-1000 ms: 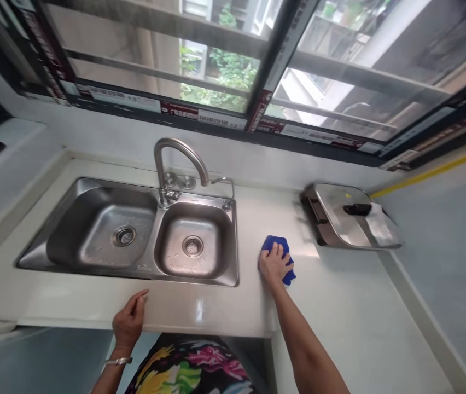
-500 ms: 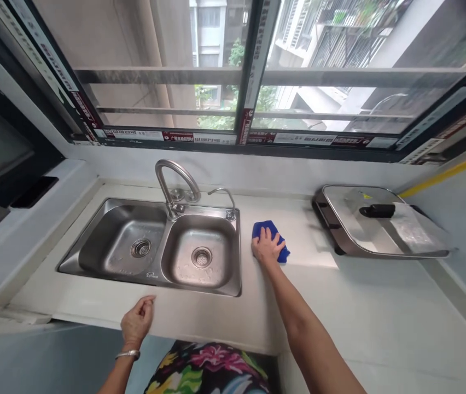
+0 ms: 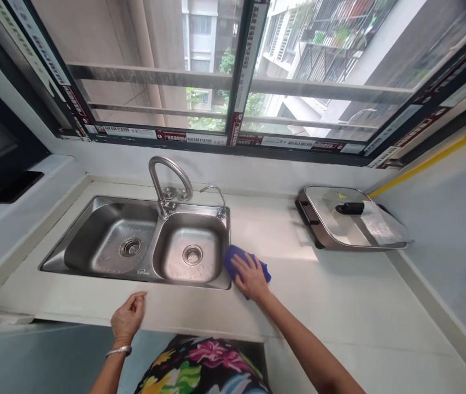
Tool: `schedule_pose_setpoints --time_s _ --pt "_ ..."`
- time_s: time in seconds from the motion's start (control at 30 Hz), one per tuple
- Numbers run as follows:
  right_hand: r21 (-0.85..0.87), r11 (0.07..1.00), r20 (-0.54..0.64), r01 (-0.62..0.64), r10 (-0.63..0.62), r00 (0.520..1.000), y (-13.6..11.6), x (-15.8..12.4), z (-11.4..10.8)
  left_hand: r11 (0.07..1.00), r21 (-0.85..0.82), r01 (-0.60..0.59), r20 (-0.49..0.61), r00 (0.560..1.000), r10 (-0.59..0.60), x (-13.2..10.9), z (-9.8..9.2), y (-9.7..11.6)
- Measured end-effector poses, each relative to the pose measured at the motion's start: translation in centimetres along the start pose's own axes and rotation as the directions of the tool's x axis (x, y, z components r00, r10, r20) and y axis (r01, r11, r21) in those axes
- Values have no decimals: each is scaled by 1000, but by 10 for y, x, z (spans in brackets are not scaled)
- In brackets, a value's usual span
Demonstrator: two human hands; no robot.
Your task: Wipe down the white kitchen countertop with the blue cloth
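Observation:
My right hand (image 3: pixel 250 278) presses flat on a blue cloth (image 3: pixel 233 255) on the pale countertop (image 3: pixel 331 284), right at the right rim of the steel double sink (image 3: pixel 105 269). Its fingers lie spread over the cloth. My left hand (image 3: pixel 128 319) rests at the counter's front edge, below the sink, with fingers curled loosely and nothing visible in them. A silver bangle sits on that wrist.
A curved tap (image 3: pixel 166 174) and a smaller spout (image 3: pixel 213 191) stand behind the sink. An electric grill pan with a steel lid (image 3: pixel 350 219) sits at the back right by the wall. A window with bars (image 3: pixel 233 82) runs along the back.
My right hand has slid the blue cloth toward me and to the left, from the back of the counter to the sink's right rim. The left hand has stayed at the front edge.

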State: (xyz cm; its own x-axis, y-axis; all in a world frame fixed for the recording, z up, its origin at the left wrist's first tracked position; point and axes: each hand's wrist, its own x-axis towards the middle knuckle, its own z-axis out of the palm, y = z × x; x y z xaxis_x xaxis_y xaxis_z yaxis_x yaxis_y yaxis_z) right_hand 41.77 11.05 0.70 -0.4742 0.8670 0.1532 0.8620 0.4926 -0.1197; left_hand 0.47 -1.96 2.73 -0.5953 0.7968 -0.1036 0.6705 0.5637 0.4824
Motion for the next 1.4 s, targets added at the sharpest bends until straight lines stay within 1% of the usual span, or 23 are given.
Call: schedule_pose_setpoints --time_s 0.07,0.13,0.2,0.27,0.37,0.43,0.5,0.57,0.63,0.7,0.77,0.87,0.97,1.07,1.13,1.2,1.27,1.33,1.4 --pt "9 996 -3 86 -86 996 -6 -29 -5 999 -53 0 8 1000 0 1 -1 -2" --pt "6 990 -7 139 -139 990 -11 -57 -9 996 -94 -2 15 1000 4 1 -2 -6" --pt "-2 986 -5 168 -168 986 -14 -81 -13 993 -120 -15 16 1000 17 1 -2 -9" --pt "-10 984 1 180 -180 984 -15 -99 -17 990 -136 -33 8 999 34 1 -2 -10" --pt "-9 983 20 181 -181 983 -15 -111 -20 990 -134 -44 -9 999 44 0 -1 -11" --pt "-4 986 27 166 -166 986 -16 -110 -20 993 -109 -35 -19 999 33 0 1 -11" --pt "-4 992 17 130 -130 991 -17 -101 -17 997 -70 -25 -30 999 23 0 3 -11" --pt "-9 997 -2 71 -71 997 -19 -86 -13 999 -31 -30 -43 999 29 1 6 -11" --pt "-17 1000 -20 -19 19 1000 -19 -64 -8 999 -2 -52 -55 997 52 1 9 -13" --pt "-24 993 -30 -117 116 993 -16 -38 -2 997 17 -74 -70 995 75 1 12 -15" --pt "-26 982 -28 -186 185 982 -8 -8 2 995 36 -88 -86 992 91 0 13 -17" --pt "-17 973 -16 -231 231 973 10 39 8 993 62 -101 -98 989 107 -1 14 -19" --pt "-9 961 -19 -278 278 960 30 85 14 993 74 -89 -99 990 96 -2 14 -19" --pt "-11 932 -45 -361 360 932 49 131 22 995 71 -72 -113 990 79 -3 15 -20" --pt "-17 913 -63 -408 406 911 61 160 26 995 61 -80 -130 988 88 -3 16 -21" --pt "-19 902 -71 -431 428 901 73 187 30 994 45 -98 -153 983 103 -2 16 -24" --pt "-10 904 -81 -428 426 901 85 212 32 993 33 -110 -166 980 114 -1 16 -26" --pt "8 903 -104 -430 428 898 95 235 33 993 32 -114 -162 980 117 -1 15 -28" --pt "32 889 -116 -457 458 881 103 255 34 993 40 -107 -153 982 112 0 14 -29"
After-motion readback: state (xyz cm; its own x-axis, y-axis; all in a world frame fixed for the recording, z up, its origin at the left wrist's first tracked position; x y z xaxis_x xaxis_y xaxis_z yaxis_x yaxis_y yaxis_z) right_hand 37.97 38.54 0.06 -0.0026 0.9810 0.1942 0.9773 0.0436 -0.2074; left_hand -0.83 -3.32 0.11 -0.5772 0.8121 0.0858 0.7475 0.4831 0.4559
